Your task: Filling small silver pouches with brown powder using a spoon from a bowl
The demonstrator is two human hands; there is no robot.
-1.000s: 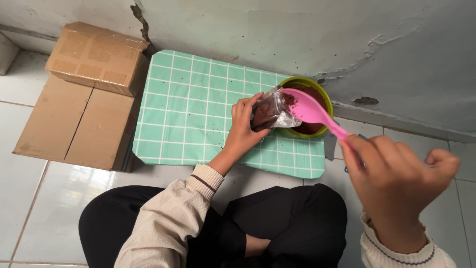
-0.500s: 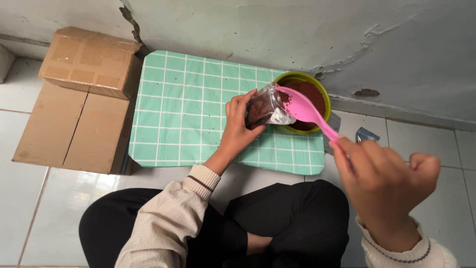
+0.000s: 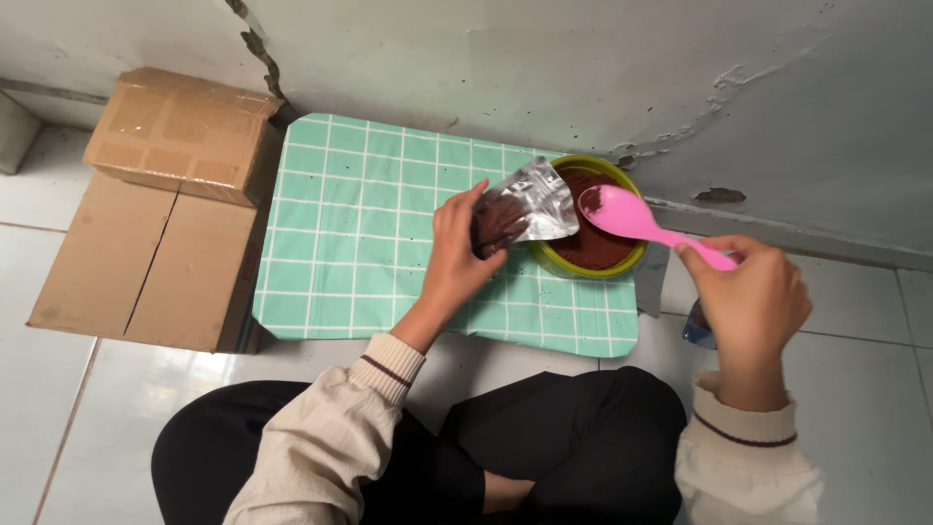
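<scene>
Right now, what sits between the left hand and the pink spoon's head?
Head view: only the foil pouch, held by the left hand and tilted over the green bowl. The pink spoon is beyond it.

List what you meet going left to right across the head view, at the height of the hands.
Cardboard boxes → green checked mat → left hand → silver pouch → green bowl → pink spoon → right hand.

Pink spoon (image 3: 641,222), green bowl (image 3: 589,227), mint white-gridded mat (image 3: 379,214), brown boxes (image 3: 155,214).

Pink spoon (image 3: 646,224) over green bowl (image 3: 589,216)
</scene>
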